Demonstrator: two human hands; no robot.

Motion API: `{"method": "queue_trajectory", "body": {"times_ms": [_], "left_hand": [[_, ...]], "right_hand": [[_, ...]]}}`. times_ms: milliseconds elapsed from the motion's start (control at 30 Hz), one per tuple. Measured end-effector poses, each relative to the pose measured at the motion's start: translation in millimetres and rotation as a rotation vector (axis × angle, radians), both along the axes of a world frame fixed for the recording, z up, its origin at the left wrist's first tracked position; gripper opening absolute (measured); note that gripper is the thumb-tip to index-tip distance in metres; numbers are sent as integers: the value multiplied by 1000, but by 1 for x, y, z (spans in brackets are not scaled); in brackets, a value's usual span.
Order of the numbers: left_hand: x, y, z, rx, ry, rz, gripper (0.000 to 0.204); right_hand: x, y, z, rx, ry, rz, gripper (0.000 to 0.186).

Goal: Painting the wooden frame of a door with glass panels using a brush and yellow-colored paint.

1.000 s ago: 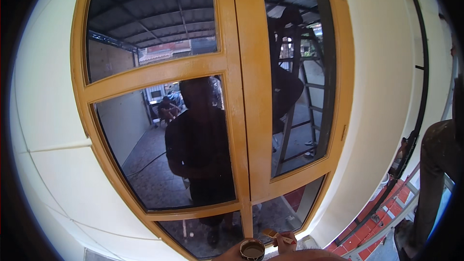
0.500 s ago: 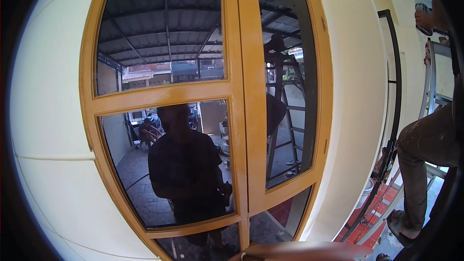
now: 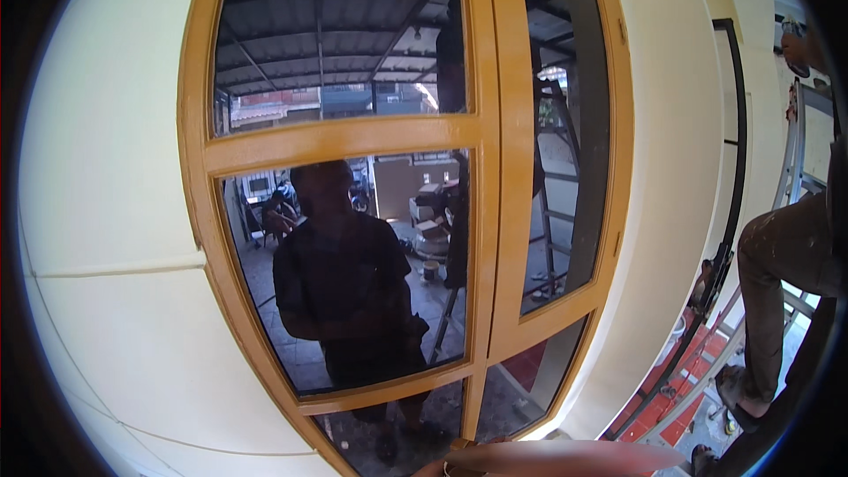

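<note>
My left hand (image 3: 431,469) is at the bottom edge, closed on a small round paint container (image 3: 448,470), of which only the rim shows. My right hand (image 3: 497,441) is just right of it, mostly hidden behind a blurred skin-coloured band; a paintbrush (image 3: 461,445) shows at its fingers. Both are low in front of a yellow-ochre wooden window frame (image 3: 344,138) with dark glass (image 3: 344,274). The glass reflects a standing figure, a seated person, a ladder, a metal roof and clutter.
At the right, another person's trousered leg (image 3: 764,300) is on an aluminium ladder (image 3: 795,132), their hand (image 3: 804,49) gripping an object high up. A black metal bar (image 3: 733,150) runs down the wall over red floor tiles (image 3: 680,371). Cream wall (image 3: 115,168) surrounds the window.
My view has shifted, so the window sits further right than half a second ago. My hands have sunk mostly out of view since a second ago. The other person's leg and hand appear higher.
</note>
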State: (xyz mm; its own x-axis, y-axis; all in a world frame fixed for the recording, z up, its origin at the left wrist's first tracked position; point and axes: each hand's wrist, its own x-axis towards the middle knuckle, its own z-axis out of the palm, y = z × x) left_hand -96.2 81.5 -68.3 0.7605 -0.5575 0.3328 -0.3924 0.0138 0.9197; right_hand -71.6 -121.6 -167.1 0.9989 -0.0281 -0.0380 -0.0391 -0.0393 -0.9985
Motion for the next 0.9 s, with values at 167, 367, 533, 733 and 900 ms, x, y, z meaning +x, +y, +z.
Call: {"method": "queue_trajectory", "body": {"times_ms": [167,367,533,733,900], "left_hand": [[-26,7,-2,24,23,10,112],[-21,10,3,148,460,32,79],[-15,-1,24,145,368,51,78],[13,-25,20,107,248,124,75],[52,-62,11,-102,151,108,79]], "right_hand": [[-7,11,-50,102,-102,31,34],[-12,10,7,31,58,-44,18],[-7,11,47,-138,-16,41,18],[36,-19,27,-90,103,138,16],[93,-52,34,24,-108,164,14]]}}
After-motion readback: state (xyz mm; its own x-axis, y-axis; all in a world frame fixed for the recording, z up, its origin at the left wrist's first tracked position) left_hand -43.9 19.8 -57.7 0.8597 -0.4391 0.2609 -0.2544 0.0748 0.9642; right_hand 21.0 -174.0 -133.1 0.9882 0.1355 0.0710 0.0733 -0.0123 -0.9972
